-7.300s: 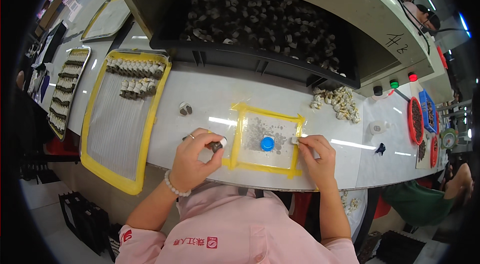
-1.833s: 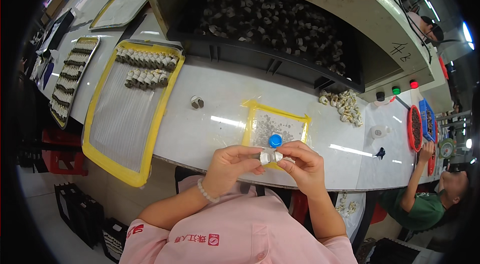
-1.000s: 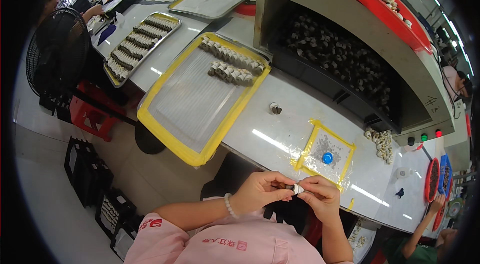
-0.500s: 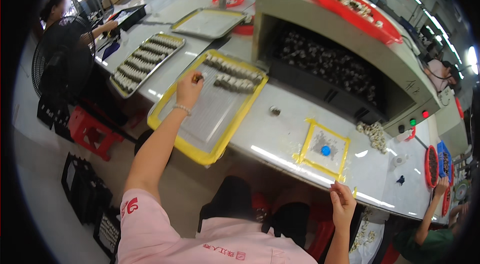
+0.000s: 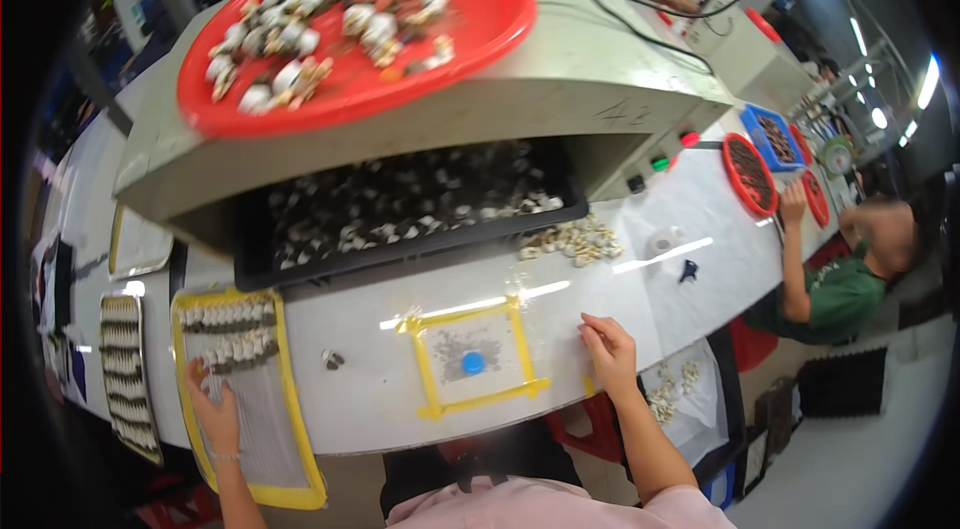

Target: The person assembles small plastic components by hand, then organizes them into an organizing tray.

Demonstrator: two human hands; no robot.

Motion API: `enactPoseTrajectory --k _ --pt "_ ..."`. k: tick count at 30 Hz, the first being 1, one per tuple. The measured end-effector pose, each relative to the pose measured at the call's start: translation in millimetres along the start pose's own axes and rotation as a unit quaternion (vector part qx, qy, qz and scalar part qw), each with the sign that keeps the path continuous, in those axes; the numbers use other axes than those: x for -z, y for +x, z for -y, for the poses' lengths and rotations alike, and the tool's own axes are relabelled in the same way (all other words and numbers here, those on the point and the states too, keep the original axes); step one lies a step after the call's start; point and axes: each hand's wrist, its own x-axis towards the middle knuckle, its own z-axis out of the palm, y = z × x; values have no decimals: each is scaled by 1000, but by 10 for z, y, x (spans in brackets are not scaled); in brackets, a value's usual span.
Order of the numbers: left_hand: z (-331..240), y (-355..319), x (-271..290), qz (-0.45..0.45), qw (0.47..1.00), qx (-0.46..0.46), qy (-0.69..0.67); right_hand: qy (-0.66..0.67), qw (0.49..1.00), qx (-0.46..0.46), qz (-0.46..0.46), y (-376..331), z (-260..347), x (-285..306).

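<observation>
My left hand [image 5: 213, 414] is over the yellow-edged tray [image 5: 300, 449], its fingertips at the left end of the nearer row of small white-and-dark pieces [image 5: 240, 349]. Its thumb stands apart from the fingers, and nothing shows between them. A second row of such pieces [image 5: 225, 316] lies behind. My right hand [image 5: 612, 357] hovers over the table's front right part, fingers closed together; whether they hold anything is hidden. Between the hands, a blue round cap [image 5: 473, 363] sits inside a yellow-taped square [image 5: 428, 379]. One loose piece [image 5: 332, 360] lies beside the tray.
A black bin [image 5: 420, 251] of pieces sits in a grey metal housing [image 5: 600, 99], with a red tray [image 5: 480, 24] on top. A pale heap [image 5: 580, 241] lies by the bin. Another filled tray [image 5: 128, 379] is far left. A co-worker in green [image 5: 850, 294] sits at right.
The view has swung to the right and nearer the housing. My left hand, earlier pinching a small brownish piece, is now at the nearer row with thumb and fingers apart. My right hand is now above the table.
</observation>
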Motion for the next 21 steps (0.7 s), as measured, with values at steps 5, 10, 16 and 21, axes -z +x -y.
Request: enactPoseTrajectory --k 5,10,16,21 --pt "-851 -325 -258 7 988 -100 -119 81 988 -82 -103 730 277 394" --pt "-2338 -946 -342 493 819 -15 -293 209 955 -137 -158 1421 312 525" --pt "-3164 -1245 -287 808 525 -8 -266 250 930 -202 -180 1780 248 497" --pt "-3243 -1191 -194 840 497 11 -219 274 936 -182 -122 1120 182 518"
